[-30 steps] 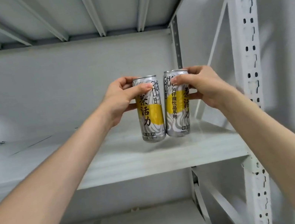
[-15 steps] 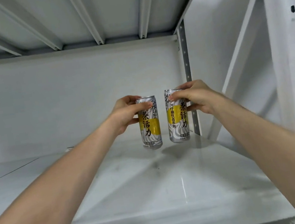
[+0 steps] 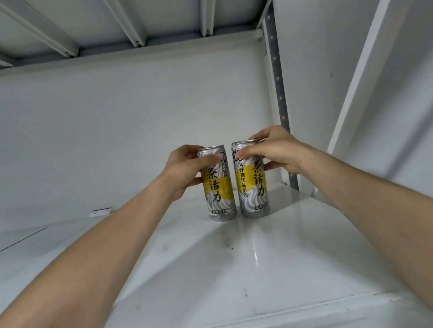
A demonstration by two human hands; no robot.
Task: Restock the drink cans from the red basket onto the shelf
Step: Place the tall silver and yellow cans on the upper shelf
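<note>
Two slim silver cans with yellow bands and black lettering stand upright side by side, deep on the white shelf (image 3: 190, 288) near its back right corner. My left hand (image 3: 182, 171) grips the upper part of the left can (image 3: 219, 196). The right can (image 3: 253, 193) is held near its top by my right hand (image 3: 276, 151). Both cans' bases appear to touch the shelf board. The two cans stand a narrow gap apart. The red basket is out of view.
A grey perforated upright (image 3: 280, 95) stands just right of the cans, with a diagonal brace (image 3: 367, 44) beyond it. The ribbed underside of the upper shelf (image 3: 98, 14) hangs overhead. A small white tag (image 3: 100, 212) lies at the back wall.
Both hands carried the cans from above the shelf's front edge deep toward the back right corner and lowered them onto the board. The view moved closer in.
</note>
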